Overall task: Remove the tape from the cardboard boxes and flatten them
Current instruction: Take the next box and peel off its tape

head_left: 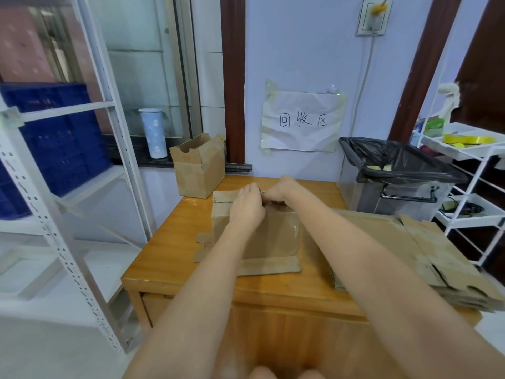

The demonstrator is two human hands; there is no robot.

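Both hands, left hand [247,205] and right hand [278,191], on box [276,233] (grips unclear, fingertips hidden).

Bright, even daylight fills the frame, coming from the window [142,64] at upper left, and shadows on the table [169,250] stay faint. The wide lens bends the shelf frame [54,236] at the left edge, while the forearms at the bottom go soft and blurred. Clear tape [296,233] mid-frame catches a small glare.
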